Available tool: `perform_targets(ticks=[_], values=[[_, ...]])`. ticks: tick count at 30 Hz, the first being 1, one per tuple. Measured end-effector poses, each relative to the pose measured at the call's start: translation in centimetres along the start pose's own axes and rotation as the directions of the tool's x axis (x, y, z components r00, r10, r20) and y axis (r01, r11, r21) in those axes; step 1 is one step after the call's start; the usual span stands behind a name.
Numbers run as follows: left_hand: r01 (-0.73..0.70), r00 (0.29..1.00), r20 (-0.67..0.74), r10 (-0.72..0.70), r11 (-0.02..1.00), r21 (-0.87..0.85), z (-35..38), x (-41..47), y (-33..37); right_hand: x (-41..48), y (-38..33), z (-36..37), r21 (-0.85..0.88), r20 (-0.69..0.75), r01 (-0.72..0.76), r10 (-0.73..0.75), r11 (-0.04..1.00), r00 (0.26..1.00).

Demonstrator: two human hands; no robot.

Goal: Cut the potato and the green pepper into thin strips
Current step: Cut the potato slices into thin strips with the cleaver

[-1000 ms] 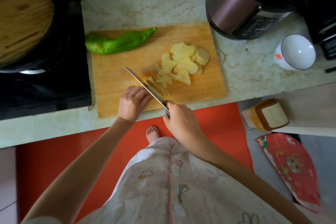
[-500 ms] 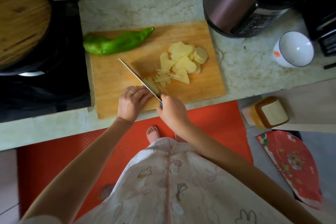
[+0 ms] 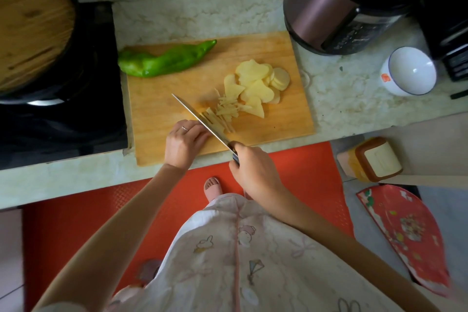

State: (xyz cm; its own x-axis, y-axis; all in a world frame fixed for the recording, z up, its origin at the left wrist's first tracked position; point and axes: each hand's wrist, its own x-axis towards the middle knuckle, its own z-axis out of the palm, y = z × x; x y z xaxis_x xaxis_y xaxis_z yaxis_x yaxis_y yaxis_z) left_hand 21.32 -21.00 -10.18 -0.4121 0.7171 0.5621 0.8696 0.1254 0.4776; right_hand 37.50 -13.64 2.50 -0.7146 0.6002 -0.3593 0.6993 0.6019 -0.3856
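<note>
A wooden cutting board (image 3: 162, 99) lies on the counter. A whole green pepper (image 3: 164, 61) rests at its far left corner. Potato slices (image 3: 255, 78) are fanned out at the board's right, and thin potato strips (image 3: 222, 114) lie just left of them. My right hand (image 3: 255, 172) grips the handle of a knife (image 3: 200, 119), whose blade slants across the board beside the strips. My left hand (image 3: 184, 142) is curled against the blade's left side, pressing down on potato that its fingers hide.
A black stove with a wood-lidded pot (image 3: 30, 28) stands left of the board. An electric cooker (image 3: 342, 5) and a white bowl (image 3: 410, 71) sit at the right. The counter edge runs just below the board; a foot in a slipper (image 3: 212, 186) stands on the red mat.
The knife went forward and down into the potato, then came back toward me. More strips lie beside the blade. My left hand stayed curled at the blade.
</note>
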Motion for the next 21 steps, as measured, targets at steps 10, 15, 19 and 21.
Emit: perform_targets(ticks=[10,15,19,21], values=[[0.007,1.0,-0.019,-0.007,1.0,0.025,-0.1,0.0,0.3,-0.3,-0.3,0.1,-0.027,-0.021,0.011,-0.012,1.0,1.0],[-0.007,1.0,-0.021,0.007,1.0,-0.001,-0.2,0.2,0.4,0.0,-0.5,0.1,0.015,0.004,-0.019,0.019,1.0,1.0],[0.005,1.0,-0.003,-0.005,1.0,-0.016,-0.1,0.2,0.3,0.6,-0.7,0.2,0.03,0.021,-0.044,0.043,0.999,0.999],[0.016,1.0,-0.002,-0.016,0.999,-0.03,-0.1,0.1,0.3,1.4,-0.8,0.3,0.049,0.03,-0.065,0.064,0.997,0.998]])
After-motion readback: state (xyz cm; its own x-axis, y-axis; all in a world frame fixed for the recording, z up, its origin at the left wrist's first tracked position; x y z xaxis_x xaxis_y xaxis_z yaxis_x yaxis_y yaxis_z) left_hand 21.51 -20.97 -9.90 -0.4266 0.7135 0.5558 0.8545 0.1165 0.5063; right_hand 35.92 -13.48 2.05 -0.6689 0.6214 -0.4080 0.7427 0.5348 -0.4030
